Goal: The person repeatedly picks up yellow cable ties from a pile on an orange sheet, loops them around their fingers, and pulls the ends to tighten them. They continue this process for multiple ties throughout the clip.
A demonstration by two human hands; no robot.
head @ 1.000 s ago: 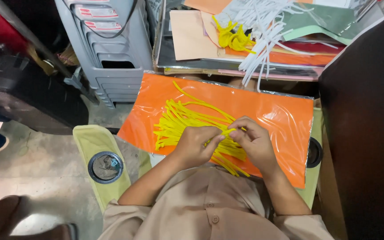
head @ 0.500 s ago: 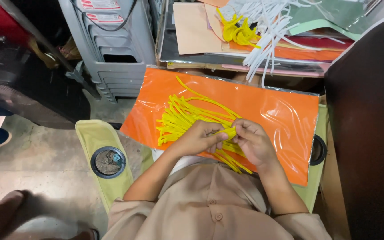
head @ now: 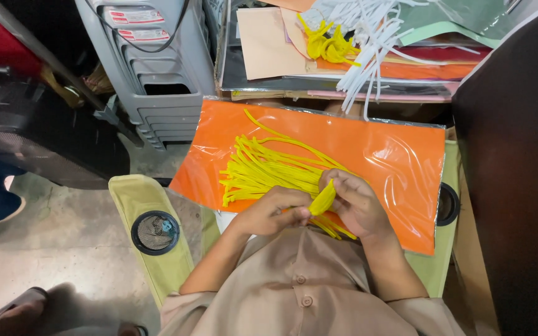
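— Where is the folded yellow strip (head: 322, 200)?
— Pinched between both hands, above the orange sheet (head: 393, 155) on the person's lap. The left hand (head: 275, 210) grips its lower end; the right hand (head: 355, 202) has its fingers closed on the upper.
— The step?
— Likely shaping it; next needs a firm, even fold. Loose yellow strips (head: 269, 171) lie just beside.

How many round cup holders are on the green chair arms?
2: one cup holder on the left chair arm, beside the left hand; another at the right, half hidden behind the orange sheet.
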